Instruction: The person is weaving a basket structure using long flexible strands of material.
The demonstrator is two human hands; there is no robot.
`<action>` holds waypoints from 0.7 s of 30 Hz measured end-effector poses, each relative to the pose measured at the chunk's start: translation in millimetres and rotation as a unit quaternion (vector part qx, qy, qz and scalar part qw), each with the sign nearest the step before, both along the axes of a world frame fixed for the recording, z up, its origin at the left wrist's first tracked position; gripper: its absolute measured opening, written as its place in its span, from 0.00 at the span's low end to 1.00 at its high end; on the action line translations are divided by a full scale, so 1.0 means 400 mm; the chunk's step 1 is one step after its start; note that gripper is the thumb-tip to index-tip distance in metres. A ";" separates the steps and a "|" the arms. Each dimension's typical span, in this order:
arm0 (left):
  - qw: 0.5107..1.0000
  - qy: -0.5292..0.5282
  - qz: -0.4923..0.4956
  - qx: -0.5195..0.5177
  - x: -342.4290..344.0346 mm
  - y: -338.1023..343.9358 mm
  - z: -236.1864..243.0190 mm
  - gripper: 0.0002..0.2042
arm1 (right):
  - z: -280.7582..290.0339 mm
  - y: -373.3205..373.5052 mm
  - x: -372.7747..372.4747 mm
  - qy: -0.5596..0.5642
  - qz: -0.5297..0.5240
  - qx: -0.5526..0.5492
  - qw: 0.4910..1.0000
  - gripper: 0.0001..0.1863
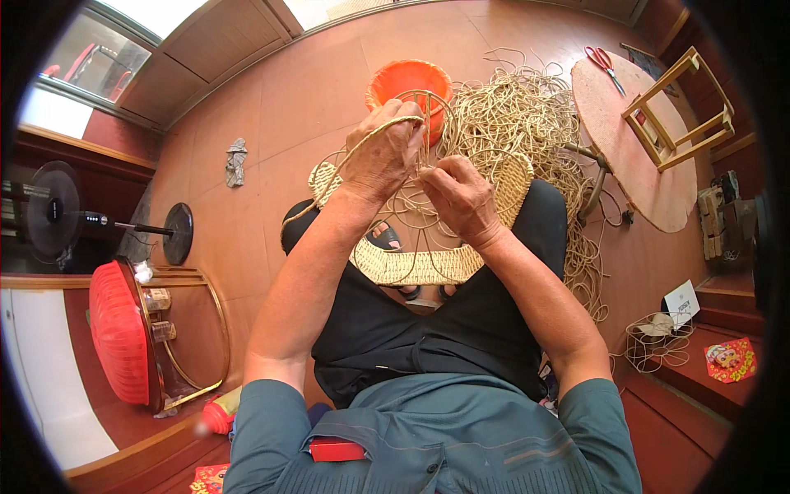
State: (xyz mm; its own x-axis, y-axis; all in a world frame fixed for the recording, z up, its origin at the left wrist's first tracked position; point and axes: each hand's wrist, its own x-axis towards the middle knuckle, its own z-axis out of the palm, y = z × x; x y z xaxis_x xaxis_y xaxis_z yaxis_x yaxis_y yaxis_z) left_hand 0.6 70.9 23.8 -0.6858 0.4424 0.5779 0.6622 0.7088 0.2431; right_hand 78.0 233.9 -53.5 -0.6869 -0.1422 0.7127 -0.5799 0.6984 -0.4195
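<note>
A woven basket-like piece of pale straw-coloured cord [420, 267] sits across my lap between my knees, with bare curved wires rising from it. My left hand [383, 152] is closed at the upright wires near the far side, and a strand of cord [329, 169] loops over it. Just to the right and nearer, my right hand [462, 196] pinches at a strand beside the thin wire frame [428, 96]. The fingertips of both hands are close together. What exactly lies between the left fingers is partly hidden.
An orange-red bucket [411, 76] stands beyond my hands, beside a large heap of cord [514, 111]. Red-handled scissors [606, 67] and a small wooden frame [642, 144] rest on a round board [597, 123] at right. A fan [56, 210] and red-seated chair [119, 337] stand left.
</note>
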 end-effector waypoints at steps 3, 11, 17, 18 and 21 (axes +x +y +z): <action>0.993 -0.103 -0.013 0.057 0.026 -0.006 -0.008 0.07 | 0.000 0.002 -0.002 0.018 0.007 -0.001 1.000 0.09; 0.846 -0.420 -0.005 0.328 0.137 -0.016 -0.066 0.30 | -0.005 0.004 -0.002 0.003 -0.006 0.005 1.000 0.09; 0.818 -0.432 -0.014 0.379 0.139 -0.013 -0.104 0.39 | -0.001 -0.005 0.001 -0.008 -0.007 -0.001 1.000 0.08; 0.823 -0.420 -0.021 0.381 0.139 -0.010 -0.103 0.40 | -0.001 -0.004 0.001 -0.008 -0.006 0.000 1.000 0.08; 0.851 -0.408 -0.008 0.330 0.151 -0.015 -0.093 0.40 | 0.001 -0.003 0.001 0.003 0.006 -0.006 1.000 0.08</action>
State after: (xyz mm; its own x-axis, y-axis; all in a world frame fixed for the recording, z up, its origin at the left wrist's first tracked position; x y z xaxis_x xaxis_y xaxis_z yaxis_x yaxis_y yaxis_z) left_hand 60.9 64.8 -13.6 -0.9748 0.2196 0.0380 0.0898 0.2309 0.9688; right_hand 78.3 232.8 -53.0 -0.6803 -0.1425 0.7189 -0.5911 0.6867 -0.4232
